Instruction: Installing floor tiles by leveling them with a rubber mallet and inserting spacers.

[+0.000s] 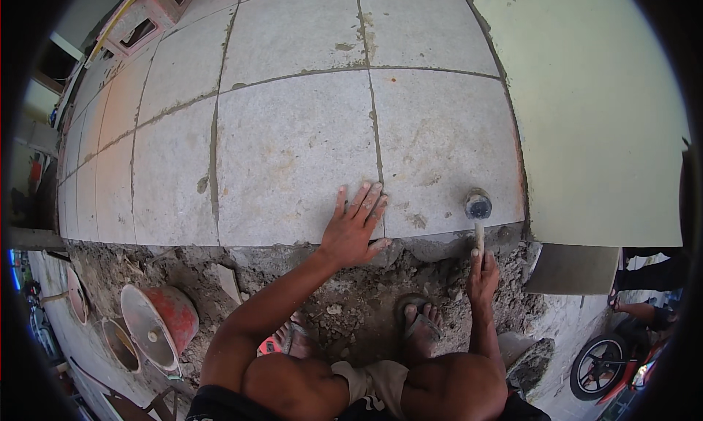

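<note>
My left hand (355, 227) lies flat with fingers spread on the front edge of a grey floor tile (293, 157), close to the joint with its right-hand neighbour. My right hand (482, 274) grips the pale handle of a mallet (478, 204) with a dark round head. That head is over the front right part of the right-hand tile (447, 143); whether it touches the surface I cannot tell. Grey mortar (432, 247) shows under the tiles' front edge, between my two hands.
A pale green wall (593, 113) bounds the tiles on the right. Rubble and soil (344, 304) lie around my sandalled feet. To the left stands a red bucket (174, 315) beside a smaller one (121, 344). A pink stool (143, 25) is at the far left, a motorcycle (600, 366) at lower right.
</note>
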Motion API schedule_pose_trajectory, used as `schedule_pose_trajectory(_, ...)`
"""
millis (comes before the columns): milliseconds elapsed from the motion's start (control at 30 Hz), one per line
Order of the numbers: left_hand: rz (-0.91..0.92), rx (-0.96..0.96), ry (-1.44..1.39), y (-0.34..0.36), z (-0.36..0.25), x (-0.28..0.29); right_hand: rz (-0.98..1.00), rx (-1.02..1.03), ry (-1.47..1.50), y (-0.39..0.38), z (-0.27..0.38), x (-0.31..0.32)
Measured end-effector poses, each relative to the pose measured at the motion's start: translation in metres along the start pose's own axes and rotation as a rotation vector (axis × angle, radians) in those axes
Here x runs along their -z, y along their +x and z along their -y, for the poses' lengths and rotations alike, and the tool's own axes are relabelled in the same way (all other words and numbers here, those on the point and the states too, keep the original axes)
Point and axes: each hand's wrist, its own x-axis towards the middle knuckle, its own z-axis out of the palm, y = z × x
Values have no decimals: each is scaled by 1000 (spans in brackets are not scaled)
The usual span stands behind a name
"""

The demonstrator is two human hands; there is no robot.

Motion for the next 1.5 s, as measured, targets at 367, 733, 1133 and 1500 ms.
schedule_pose_trajectory(367,27,21,-13,4,-7,4,68,-25,129,0,20,1)
schedule_pose_trajectory(733,42,31,19,5,-6,7,270,-47,494,104,86,8)
schedule_pose_trajectory(1133,35,29,-50,3,-7,4,-1,413,-295,340,206,-52)
schedule_pose_trajectory(1500,42,38,-47,5,-7,4,51,344,-468,355,211,-41)
